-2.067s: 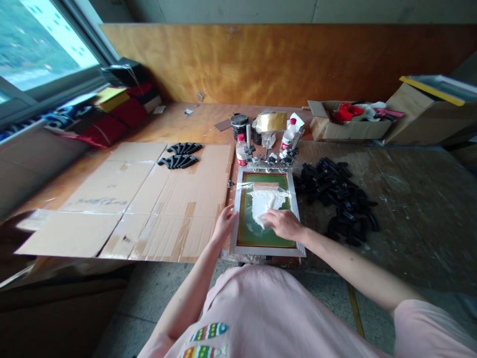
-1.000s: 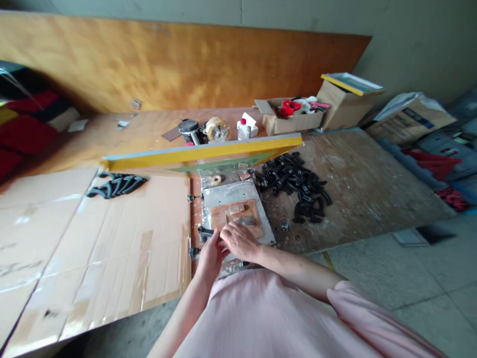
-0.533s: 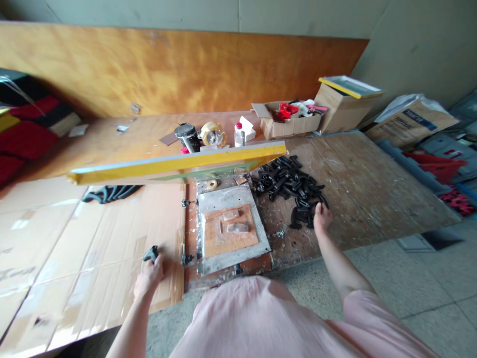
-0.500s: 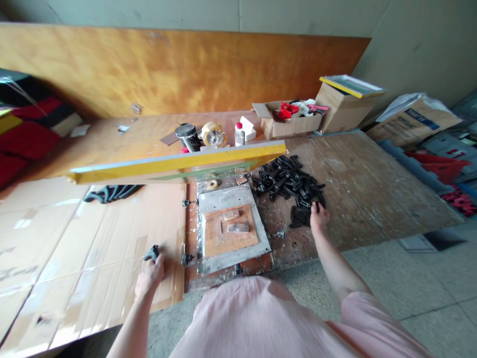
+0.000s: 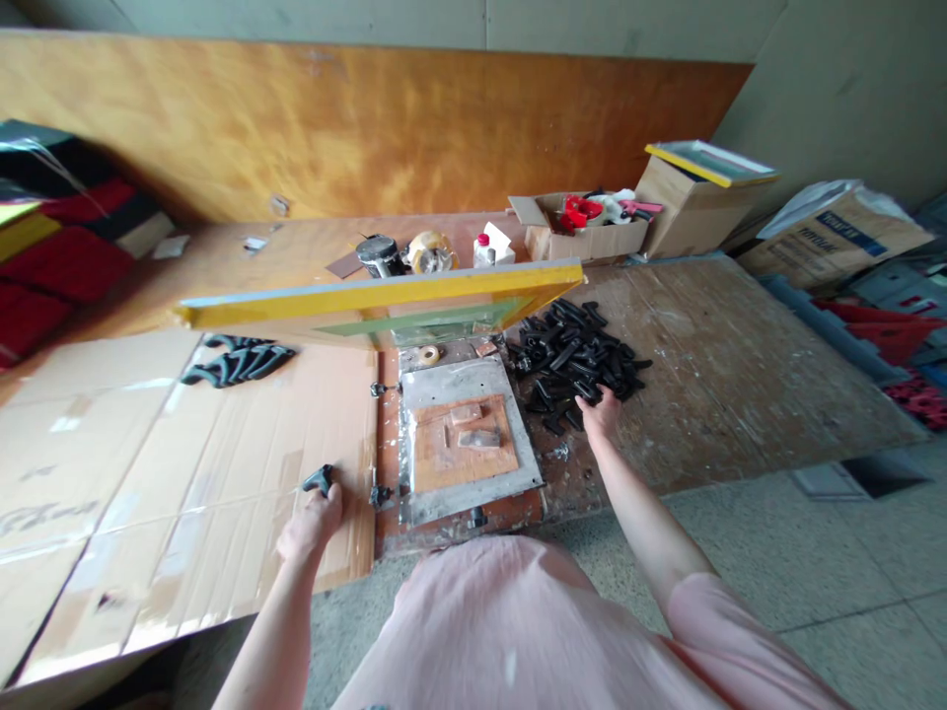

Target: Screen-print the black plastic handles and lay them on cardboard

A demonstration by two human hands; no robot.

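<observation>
My left hand (image 5: 315,521), above the cardboard sheet (image 5: 244,454), is closed around a black T-shaped plastic handle (image 5: 318,480) whose head sticks out past the fingers. On the right, a pile of similar black handles (image 5: 584,350) lies on the wooden bench. My right hand (image 5: 601,412) is at the pile's near edge, with thumb and fingers closing on one of its pieces, partly hidden. Between the hands is a metal plate (image 5: 436,508) with a wooden board (image 5: 429,468) and small blocks (image 5: 479,438) on it. Several black handles (image 5: 241,363) lie in a row on the cardboard.
A yellow-edged screen frame (image 5: 385,298) stands raised over the plate's far side. Behind it are a dark can (image 5: 379,254), a tape roll (image 5: 430,253) and a red-capped bottle (image 5: 483,250). An open carton (image 5: 584,242) stands farther back. Clamp knobs (image 5: 380,495) stick up beside the plate.
My right hand has moved left along the pile's near edge, where the handles now lie differently. The left hand still grips its handle. The view has shifted slightly, uncovering more of the row on the cardboard.
</observation>
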